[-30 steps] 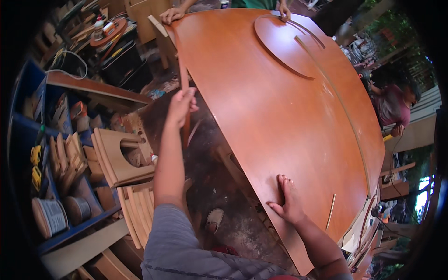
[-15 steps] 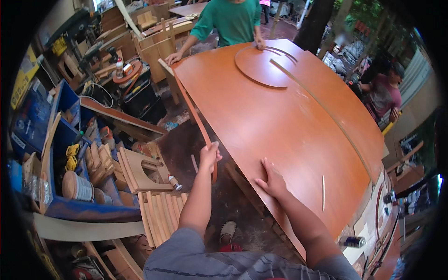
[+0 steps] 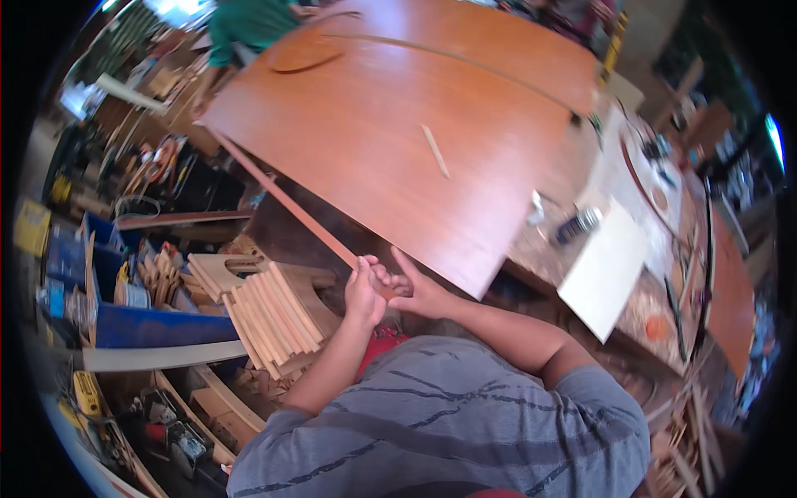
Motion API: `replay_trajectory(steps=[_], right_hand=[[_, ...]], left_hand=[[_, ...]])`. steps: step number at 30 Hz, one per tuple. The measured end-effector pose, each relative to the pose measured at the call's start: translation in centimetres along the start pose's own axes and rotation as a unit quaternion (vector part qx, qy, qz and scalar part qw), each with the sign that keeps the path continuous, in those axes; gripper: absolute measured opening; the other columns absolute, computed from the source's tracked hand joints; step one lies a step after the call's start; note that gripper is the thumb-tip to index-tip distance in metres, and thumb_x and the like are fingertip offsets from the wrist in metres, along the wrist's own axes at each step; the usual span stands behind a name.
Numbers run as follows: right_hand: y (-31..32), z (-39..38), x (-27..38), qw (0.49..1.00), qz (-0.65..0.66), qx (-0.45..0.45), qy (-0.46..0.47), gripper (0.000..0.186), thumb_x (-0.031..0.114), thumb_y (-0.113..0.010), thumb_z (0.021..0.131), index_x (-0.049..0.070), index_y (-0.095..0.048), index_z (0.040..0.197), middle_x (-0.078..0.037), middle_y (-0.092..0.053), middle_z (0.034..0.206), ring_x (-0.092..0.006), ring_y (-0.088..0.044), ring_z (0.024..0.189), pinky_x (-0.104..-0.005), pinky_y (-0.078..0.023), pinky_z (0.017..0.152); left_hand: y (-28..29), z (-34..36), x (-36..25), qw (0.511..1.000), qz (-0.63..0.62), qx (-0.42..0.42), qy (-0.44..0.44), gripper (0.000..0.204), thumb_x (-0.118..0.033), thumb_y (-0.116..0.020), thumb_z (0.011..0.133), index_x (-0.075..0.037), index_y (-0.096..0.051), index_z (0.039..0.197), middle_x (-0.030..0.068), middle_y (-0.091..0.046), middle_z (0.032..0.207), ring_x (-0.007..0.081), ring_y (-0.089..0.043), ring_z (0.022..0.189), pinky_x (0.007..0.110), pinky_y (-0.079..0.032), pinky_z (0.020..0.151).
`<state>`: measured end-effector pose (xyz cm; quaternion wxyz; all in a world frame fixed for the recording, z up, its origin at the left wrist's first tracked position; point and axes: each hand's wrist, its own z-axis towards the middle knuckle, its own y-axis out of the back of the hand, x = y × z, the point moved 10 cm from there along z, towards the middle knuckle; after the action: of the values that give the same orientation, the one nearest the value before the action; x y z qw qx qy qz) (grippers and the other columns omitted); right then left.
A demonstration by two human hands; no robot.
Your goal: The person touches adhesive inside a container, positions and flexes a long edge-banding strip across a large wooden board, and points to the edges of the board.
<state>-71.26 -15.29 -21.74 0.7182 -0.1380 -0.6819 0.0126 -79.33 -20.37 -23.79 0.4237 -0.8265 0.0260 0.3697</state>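
A long, thin reddish-brown edging strip (image 3: 295, 212) slants from the far left corner of the big panel toward me. My left hand (image 3: 363, 292) is closed around its near end. Close against that end is my right hand (image 3: 425, 292), thumb and fingers spread, the fingertips beside the left hand's; slight blur hides whether they touch the strip. The orange-brown wooden panel (image 3: 398, 124) lies flat ahead, its near left edge a gap away from the strip. On it rest a short pale stick (image 3: 435, 152) and a long narrow strip (image 3: 465, 58).
A co-worker in a green shirt (image 3: 245, 29) stands at the panel's far left corner. To my left are stacked wooden slats (image 3: 270, 319) and a blue bin (image 3: 158, 328). A workbench (image 3: 540, 257) on the right holds a spray can (image 3: 579, 224) and a white board (image 3: 604, 270).
My left hand has drawn the strip's near end toward my body. My right hand has left the panel's surface and come beside the left. The view has swung right and down.
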Motion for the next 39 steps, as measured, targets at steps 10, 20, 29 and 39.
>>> replay_trajectory(steps=[10, 20, 29, 39], right_hand=[[8.1, -22.2, 0.4, 0.961, 0.049, -0.273, -0.019, 0.086, 0.007, -0.056, 0.095, 0.013, 0.005, 0.155, -0.007, -0.064, 0.079, -0.0101, -0.058, 0.064, -0.0252, -0.05, 0.059], [9.6, -17.5, -1.0, 0.931, 0.063, -0.36, 0.011, 0.085, 0.013, -0.059, 0.095, 0.007, 0.002, 0.154, -0.011, -0.065, 0.082, -0.0129, -0.059, 0.058, -0.0251, -0.05, 0.048], [11.4, -18.3, -0.4, 0.897, -0.044, -0.438, -0.035, 0.09, 0.002, -0.062, 0.089, 0.007, 0.0, 0.154, -0.004, -0.057, 0.064, -0.0088, -0.05, 0.048, -0.0225, -0.039, 0.039], [11.6, -17.0, 0.2, 0.906, -0.112, -0.408, -0.034, 0.092, -0.002, -0.064, 0.088, 0.009, -0.002, 0.154, -0.001, -0.054, 0.062, -0.0062, -0.047, 0.048, -0.0211, -0.037, 0.041]], left_hand=[[-6.6, -0.8, 9.6, 0.999, -0.002, 0.034, 0.024, 0.03, -0.039, -0.042, 0.102, -0.012, -0.05, 0.093, 0.0014, -0.046, 0.075, 0.0167, -0.049, 0.073, 0.038, -0.049, 0.087], [-6.6, 1.2, 13.0, 0.977, -0.205, 0.025, 0.047, 0.036, -0.038, -0.041, 0.103, -0.007, -0.055, 0.093, 0.0093, -0.058, 0.088, 0.0242, -0.059, 0.09, 0.045, -0.049, 0.097], [-5.4, -0.5, 15.6, 0.958, 0.201, 0.068, 0.192, 0.043, -0.04, -0.038, 0.104, -0.002, -0.053, 0.117, 0.0172, -0.063, 0.114, 0.0288, -0.064, 0.104, 0.041, -0.055, 0.087], [7.2, -5.5, 13.9, 0.914, 0.319, 0.053, 0.243, 0.05, -0.047, -0.045, 0.1, -0.005, -0.051, 0.126, 0.0151, -0.065, 0.115, 0.0242, -0.065, 0.101, 0.038, -0.053, 0.087]])
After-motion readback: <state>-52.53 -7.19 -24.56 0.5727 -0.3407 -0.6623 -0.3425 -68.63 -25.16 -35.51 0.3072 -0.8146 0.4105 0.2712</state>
